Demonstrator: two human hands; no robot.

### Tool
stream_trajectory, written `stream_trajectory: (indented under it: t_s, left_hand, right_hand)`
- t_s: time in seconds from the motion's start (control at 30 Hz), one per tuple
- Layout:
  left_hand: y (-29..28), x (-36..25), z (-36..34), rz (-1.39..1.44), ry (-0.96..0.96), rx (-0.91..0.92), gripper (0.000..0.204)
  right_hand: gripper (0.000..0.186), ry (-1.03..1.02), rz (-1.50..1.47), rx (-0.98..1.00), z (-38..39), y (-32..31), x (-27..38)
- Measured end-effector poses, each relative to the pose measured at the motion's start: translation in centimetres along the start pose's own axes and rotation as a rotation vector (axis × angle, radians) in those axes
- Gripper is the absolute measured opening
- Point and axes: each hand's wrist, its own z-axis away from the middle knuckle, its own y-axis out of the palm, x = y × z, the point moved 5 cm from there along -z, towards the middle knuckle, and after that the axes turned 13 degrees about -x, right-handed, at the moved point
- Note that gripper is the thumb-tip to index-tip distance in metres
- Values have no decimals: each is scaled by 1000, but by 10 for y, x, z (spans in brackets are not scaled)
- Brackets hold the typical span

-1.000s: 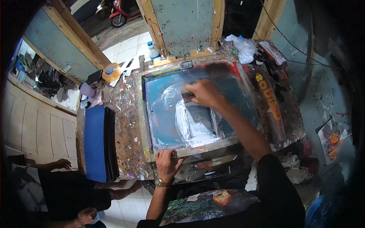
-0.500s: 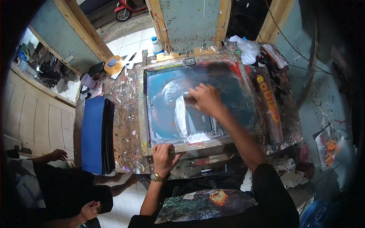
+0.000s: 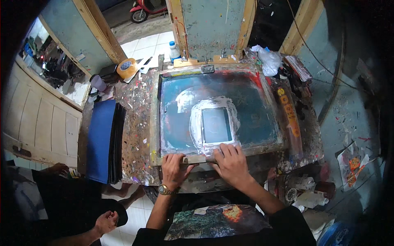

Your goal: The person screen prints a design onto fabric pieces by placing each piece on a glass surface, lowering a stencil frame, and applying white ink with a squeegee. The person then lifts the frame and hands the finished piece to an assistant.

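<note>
A printing screen (image 3: 258, 119) in a worn wooden frame lies on a paint-spattered table. White ink (image 3: 195, 127) rings a pale rectangle in its blue mesh, with a smear at upper left. My left hand (image 3: 174, 170) grips the frame's front edge with curled fingers, wristwatch on the wrist. Beside it, at the same edge below the rectangle, my right hand (image 3: 230, 166) is closed over a squeegee (image 3: 209, 155), mostly hidden by the fingers.
Blue and black sheets (image 3: 96, 139) are stacked at left; another person (image 3: 28, 192) is beside them. Tape (image 3: 126, 65), a bottle (image 3: 173, 50), a plastic bag (image 3: 269, 61) and a lavender cup (image 3: 98, 83) line the back. A red motorbike (image 3: 143, 12) stands outside.
My right hand has come from mid-screen toward me to the front edge, beside my left hand. The white ink now outlines a rectangle. My left hand remains on the frame.
</note>
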Motion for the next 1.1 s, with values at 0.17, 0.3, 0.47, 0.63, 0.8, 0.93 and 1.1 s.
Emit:
stream_trajectory:
  t_s: [0.17,0.3,0.47,0.63,0.8,0.93,1.1]
  left_hand:
    - [-57,-35,-93,7,117,-81,60]
    - [-104,-72,-189,-340,408,-576,61]
    - [56,11,-221,39,203,-202,48]
    - [198,118,-169,-205,38,-45,64]
    - [209,108,-170,-311,-6,133,58]
    - [195,108,-166,-360,64,16,44]
    - [74,119,-153,-76,-262,-277,27]
  right_hand:
    - [90,-92,128,-143,-62,-70,-12]
    - [97,-249,130,-320,-191,-126,-55]
    - [103,-195,126,-127,-329,-178,-84]
    - [118,-255,196,-234,-361,-177,-102]
    - [116,-208,168,-160,-364,-182,-112]
    - [119,-148,138,-159,-374,-180,-109]
    - [118,-159,171,-160,-386,-175,-109]
